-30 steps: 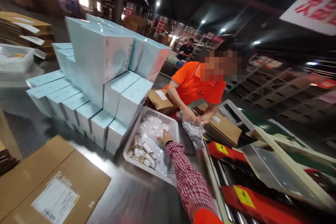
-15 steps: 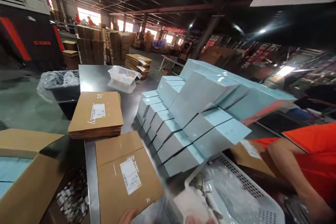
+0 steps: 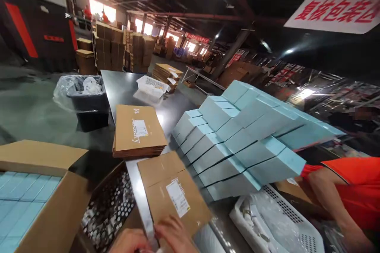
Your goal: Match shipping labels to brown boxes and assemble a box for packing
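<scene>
Right hand (image 3: pixel 176 232): fingers close together over the flat carton's (image 3: pixel 162 182) near edge; whether they grip, we cannot tell.
Left hand (image 3: pixel 130 242): blurred, just left of the flat carton's near edge; we cannot tell what its curled fingers hold.
Flat carton: lies label up on the metal table (image 3: pixel 120 87); we judge it best steadied with flat fingers, clear of the label (image 3: pixel 178 197).
Carton pile (image 3: pixel 141 128): just beyond the flat carton; we should avoid nudging it.
Blue boxes (image 3: pixel 234 142): right of the flat carton, stacked; we should allow elbow room.
</scene>
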A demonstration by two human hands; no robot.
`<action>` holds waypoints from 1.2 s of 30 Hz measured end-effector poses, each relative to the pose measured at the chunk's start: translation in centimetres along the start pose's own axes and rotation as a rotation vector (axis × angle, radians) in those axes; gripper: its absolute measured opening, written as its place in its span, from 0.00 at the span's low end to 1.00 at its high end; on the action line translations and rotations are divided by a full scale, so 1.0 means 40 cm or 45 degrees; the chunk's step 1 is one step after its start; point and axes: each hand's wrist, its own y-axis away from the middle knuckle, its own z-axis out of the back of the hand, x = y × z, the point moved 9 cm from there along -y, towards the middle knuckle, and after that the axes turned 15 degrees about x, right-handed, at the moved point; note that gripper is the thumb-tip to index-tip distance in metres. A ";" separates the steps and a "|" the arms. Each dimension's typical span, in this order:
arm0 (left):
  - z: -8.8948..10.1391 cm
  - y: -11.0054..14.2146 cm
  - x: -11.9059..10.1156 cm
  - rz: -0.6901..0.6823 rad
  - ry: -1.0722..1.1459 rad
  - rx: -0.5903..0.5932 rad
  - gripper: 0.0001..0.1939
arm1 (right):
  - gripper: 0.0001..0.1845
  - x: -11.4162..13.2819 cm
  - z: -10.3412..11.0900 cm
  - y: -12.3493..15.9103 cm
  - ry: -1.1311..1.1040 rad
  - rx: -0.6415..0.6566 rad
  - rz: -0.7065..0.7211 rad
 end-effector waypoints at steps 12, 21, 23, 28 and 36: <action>0.462 0.372 0.171 0.229 0.702 -0.503 0.23 | 0.27 0.259 -0.189 -0.350 -0.351 0.128 -0.285; 0.338 0.393 0.156 0.233 1.093 -0.601 0.32 | 0.23 0.215 -0.245 -0.304 -1.375 -0.039 -0.250; 0.262 0.362 0.113 0.154 1.146 -0.509 0.27 | 0.22 0.233 -0.246 -0.280 -1.397 -0.006 -0.213; 0.215 0.366 0.106 0.188 1.003 -0.691 0.21 | 0.17 0.245 -0.251 -0.235 -1.359 0.007 -0.160; 0.223 0.377 0.123 0.235 0.875 -0.794 0.21 | 0.16 0.186 -0.261 -0.182 -1.131 -0.127 -0.264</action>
